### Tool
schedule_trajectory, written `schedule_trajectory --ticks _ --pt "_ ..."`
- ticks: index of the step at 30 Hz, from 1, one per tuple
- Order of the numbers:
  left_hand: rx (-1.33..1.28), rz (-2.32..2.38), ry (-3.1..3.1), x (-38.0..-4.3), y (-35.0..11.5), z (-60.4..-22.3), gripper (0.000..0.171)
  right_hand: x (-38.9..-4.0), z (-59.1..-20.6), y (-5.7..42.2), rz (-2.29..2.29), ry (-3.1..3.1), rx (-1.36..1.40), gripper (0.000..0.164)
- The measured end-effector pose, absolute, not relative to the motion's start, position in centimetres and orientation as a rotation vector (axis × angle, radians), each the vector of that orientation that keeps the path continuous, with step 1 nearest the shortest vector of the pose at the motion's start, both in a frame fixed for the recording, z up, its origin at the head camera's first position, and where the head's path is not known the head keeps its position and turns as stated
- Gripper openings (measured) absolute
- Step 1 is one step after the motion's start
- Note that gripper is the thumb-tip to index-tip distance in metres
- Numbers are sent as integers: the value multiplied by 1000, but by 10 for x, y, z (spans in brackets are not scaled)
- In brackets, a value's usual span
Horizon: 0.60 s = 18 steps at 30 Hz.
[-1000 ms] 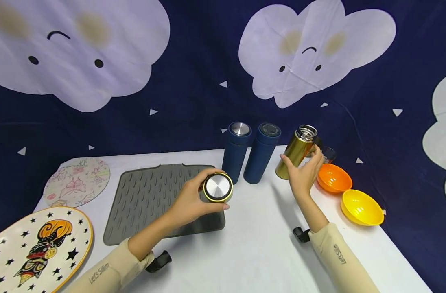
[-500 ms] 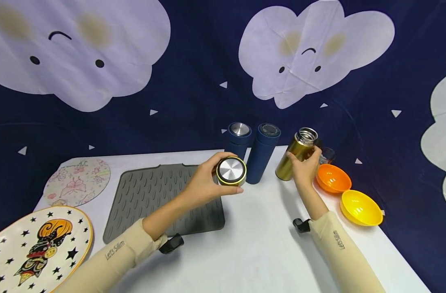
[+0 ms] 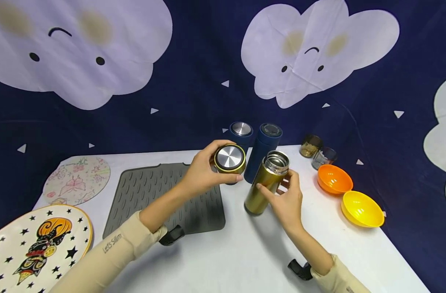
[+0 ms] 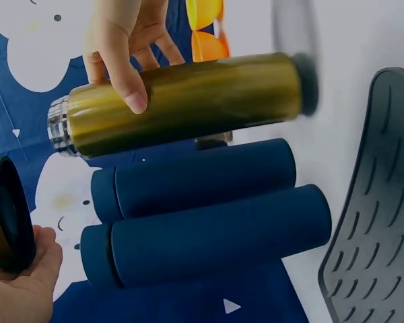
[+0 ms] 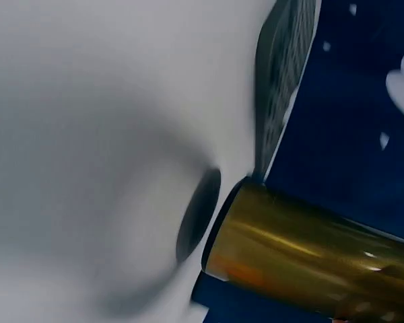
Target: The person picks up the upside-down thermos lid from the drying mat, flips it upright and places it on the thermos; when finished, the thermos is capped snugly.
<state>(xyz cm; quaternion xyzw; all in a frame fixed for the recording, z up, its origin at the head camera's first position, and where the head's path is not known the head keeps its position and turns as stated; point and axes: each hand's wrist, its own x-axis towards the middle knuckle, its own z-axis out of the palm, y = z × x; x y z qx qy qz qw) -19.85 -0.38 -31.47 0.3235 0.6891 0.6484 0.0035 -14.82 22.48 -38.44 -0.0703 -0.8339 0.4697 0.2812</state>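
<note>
My left hand (image 3: 201,171) holds a gold thermos lid (image 3: 229,158) with a brushed silver top. In the left wrist view the lid's (image 4: 3,222) hollow underside faces the other objects. Just to the right, my right hand (image 3: 287,201) grips the gold thermos flask (image 3: 261,187) round its body; its steel mouth is bare. The right wrist view shows the flask's (image 5: 310,252) dark base raised off the white table, apart from its shadow. Behind both hands stand two navy thermos flasks, one (image 3: 241,138) partly hidden by the lid and hand, the other (image 3: 262,148) beside it.
A grey ribbed drying mat (image 3: 138,195) lies left of centre. A round floral mat (image 3: 76,181) and a large patterned plate (image 3: 76,234) are at the far left. Two small glasses (image 3: 311,145), an orange bowl (image 3: 334,179) and a yellow bowl (image 3: 362,208) line the right side.
My right hand has lifted the gold flask and brought it left and nearer, uncovering a glass. My left hand has moved right and farther away with the lid.
</note>
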Motion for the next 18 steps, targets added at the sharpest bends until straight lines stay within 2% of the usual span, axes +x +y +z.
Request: schedule_trajectory --ticks 7,18 --pt "1057 2001 2160 -196 6 -307 70 -131 -385 195 1356 -2271 -76 71" --pt "1027 1899 2202 -190 38 -315 68 -122 -401 184 1277 -2264 37 72"
